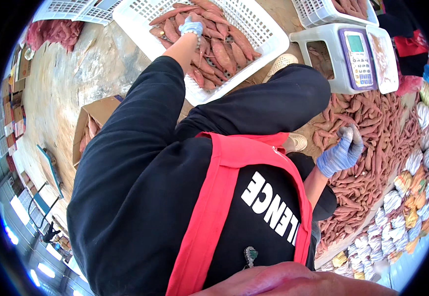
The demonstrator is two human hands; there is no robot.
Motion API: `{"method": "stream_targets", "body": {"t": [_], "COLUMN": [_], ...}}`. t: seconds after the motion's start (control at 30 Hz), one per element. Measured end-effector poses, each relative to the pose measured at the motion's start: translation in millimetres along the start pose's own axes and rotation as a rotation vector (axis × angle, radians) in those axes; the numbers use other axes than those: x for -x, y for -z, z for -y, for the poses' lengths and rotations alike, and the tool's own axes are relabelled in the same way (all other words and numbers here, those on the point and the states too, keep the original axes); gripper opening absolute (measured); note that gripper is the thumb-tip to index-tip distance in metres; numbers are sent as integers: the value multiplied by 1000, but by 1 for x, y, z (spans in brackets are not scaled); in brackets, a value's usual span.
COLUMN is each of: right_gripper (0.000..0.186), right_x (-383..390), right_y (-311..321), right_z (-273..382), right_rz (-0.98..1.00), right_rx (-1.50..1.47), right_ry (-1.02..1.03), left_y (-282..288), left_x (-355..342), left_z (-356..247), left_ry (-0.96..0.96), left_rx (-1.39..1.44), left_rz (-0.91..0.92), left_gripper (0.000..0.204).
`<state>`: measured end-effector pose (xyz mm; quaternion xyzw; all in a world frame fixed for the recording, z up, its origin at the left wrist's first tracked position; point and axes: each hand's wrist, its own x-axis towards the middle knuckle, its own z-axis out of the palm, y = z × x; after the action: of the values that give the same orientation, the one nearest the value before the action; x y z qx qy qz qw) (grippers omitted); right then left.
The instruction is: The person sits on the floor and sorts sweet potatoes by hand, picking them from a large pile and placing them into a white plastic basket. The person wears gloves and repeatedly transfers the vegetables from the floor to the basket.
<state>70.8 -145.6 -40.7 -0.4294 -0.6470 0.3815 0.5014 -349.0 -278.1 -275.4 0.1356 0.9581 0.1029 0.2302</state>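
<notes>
My left hand [191, 27], in a blue-and-white glove, reaches into a white plastic crate [268, 30] at the top of the view. It touches the sweet potatoes [222, 52] lying there; its fingertips are hidden, so its grip does not show. My right hand [341, 150], gloved alike, hovers at the near edge of a large heap of reddish sweet potatoes [372, 172] on the right. Its fingers are curled in toward the thumb. Whatever lies between them, if anything, I cannot make out.
A digital scale [357, 56] stands right of the crate, with another crate [318, 15] of sweet potatoes behind it. A cardboard box [98, 111] of sweet potatoes sits at left. Bundled bags [397, 217] line the far right. My bent knee [308, 91] lies between crate and heap.
</notes>
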Motion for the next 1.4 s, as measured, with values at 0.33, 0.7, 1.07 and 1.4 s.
{"method": "stream_targets", "body": {"t": [0.33,0.7,1.07,1.4], "right_gripper": [13,41,21,34], "right_x": [-1,78,80,77], "right_y": [52,84,-56,-54], "right_z": [-161,-310,-318,-343], "right_rz": [39,460,860,916], "right_rx": [351,774,963,1226], "right_ry": [-203,-1148,-157,-221], "left_y": [75,73,17,7], "left_x": [52,313,291,282], "left_z": [-95,-342,-360,-347], "left_ry": [-261,-777,-255,-314], "left_rx": [1271,1497,1296,986], "left_rz": [-247,936,1111,1415], "left_gripper": [30,41,35,35]}}
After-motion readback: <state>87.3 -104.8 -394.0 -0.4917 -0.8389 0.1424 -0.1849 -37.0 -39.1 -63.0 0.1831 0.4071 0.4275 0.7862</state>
